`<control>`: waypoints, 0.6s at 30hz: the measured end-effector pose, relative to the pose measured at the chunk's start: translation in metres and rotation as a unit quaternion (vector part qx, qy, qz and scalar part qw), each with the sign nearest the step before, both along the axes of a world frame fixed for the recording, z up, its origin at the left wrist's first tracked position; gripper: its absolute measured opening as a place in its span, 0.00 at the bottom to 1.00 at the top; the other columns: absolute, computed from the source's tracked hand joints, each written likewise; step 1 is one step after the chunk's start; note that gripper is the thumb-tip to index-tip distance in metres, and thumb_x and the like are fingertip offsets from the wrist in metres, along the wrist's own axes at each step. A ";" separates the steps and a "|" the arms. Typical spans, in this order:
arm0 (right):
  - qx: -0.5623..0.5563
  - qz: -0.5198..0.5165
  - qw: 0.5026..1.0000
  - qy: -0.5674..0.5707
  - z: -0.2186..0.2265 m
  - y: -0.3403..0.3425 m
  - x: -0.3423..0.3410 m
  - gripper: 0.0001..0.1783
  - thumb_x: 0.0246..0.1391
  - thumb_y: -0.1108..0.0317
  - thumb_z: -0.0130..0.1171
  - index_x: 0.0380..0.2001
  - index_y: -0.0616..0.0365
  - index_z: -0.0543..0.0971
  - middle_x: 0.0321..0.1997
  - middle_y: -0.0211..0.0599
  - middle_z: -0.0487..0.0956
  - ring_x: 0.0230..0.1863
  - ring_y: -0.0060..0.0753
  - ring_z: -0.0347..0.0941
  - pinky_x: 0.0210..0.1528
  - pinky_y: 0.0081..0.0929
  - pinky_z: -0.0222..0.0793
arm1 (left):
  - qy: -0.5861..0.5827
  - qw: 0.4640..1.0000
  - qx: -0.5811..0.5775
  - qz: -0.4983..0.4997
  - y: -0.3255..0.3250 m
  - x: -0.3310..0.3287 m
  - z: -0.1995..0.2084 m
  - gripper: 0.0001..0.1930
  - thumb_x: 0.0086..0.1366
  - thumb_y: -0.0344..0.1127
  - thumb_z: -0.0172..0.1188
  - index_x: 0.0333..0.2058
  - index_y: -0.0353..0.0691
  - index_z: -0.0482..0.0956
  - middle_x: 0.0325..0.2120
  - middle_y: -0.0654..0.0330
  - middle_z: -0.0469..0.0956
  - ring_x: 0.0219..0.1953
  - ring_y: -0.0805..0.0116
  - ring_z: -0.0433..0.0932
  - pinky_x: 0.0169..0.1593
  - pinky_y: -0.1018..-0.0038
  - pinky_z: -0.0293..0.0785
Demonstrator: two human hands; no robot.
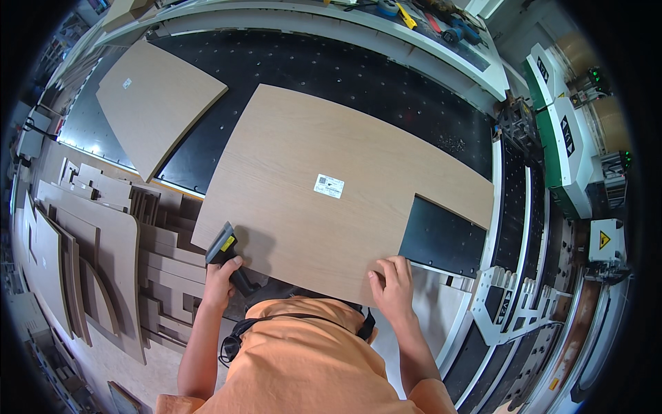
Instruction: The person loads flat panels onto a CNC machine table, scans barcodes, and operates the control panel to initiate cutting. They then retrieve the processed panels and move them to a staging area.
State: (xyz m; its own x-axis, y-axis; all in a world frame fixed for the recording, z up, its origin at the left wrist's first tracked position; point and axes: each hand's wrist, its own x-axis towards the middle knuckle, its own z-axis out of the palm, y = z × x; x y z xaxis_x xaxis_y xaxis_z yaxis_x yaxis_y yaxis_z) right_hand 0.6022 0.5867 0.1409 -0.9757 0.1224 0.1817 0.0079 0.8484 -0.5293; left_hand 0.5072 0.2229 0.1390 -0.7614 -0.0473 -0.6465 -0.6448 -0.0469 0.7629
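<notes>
My left hand (pixel 219 281) is closed round the grip of a dark barcode scanner (pixel 222 243), which is raised over the near left corner of a large wood-grain panel (pixel 296 152). The panel lies flat on a black table and has a rectangular notch at its right side. A white printed label (pixel 329 186) is stuck near the panel's middle. At the panel's near edge, beside the notch, my right hand (pixel 393 284) rests with bent fingers that seem to grip the edge. The thumb lies on top; the fingertips' undersides are hidden.
A second labelled panel (pixel 162 96) lies on the black air-hole table (pixel 331 62) at the far left. Several cut boards (pixel 103 262) lean in stacks at the left. White-and-green machinery (pixel 565 138) stands at the right. Tools (pixel 460 29) lie on the far ledge.
</notes>
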 end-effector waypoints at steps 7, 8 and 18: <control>0.010 -0.013 1.000 0.008 -0.002 0.001 0.003 0.15 0.48 0.73 0.67 0.40 0.62 0.78 0.41 0.45 0.73 0.44 0.52 0.71 0.45 0.45 0.70 | 0.003 1.000 0.021 -0.017 0.003 0.001 -0.002 0.21 0.61 0.40 0.64 0.50 0.39 0.75 0.23 0.69 0.72 0.12 0.82 0.62 0.13 0.81 0.53; 0.011 -0.003 1.000 0.023 -0.004 0.000 0.000 0.15 0.48 0.74 0.67 0.40 0.62 0.78 0.41 0.46 0.73 0.44 0.52 0.71 0.45 0.44 0.69 | -0.008 1.000 0.007 -0.008 0.002 -0.001 0.000 0.22 0.61 0.40 0.64 0.51 0.39 0.75 0.23 0.69 0.72 0.12 0.82 0.62 0.13 0.81 0.53; 0.019 -0.005 1.000 -0.003 -0.003 0.001 0.000 0.14 0.51 0.70 0.65 0.40 0.62 0.77 0.42 0.48 0.74 0.47 0.56 0.71 0.49 0.50 0.69 | 0.098 0.993 0.070 -0.011 0.004 0.000 0.001 0.21 0.60 0.40 0.67 0.50 0.38 0.79 0.28 0.71 0.74 0.22 0.81 0.69 0.22 0.80 0.63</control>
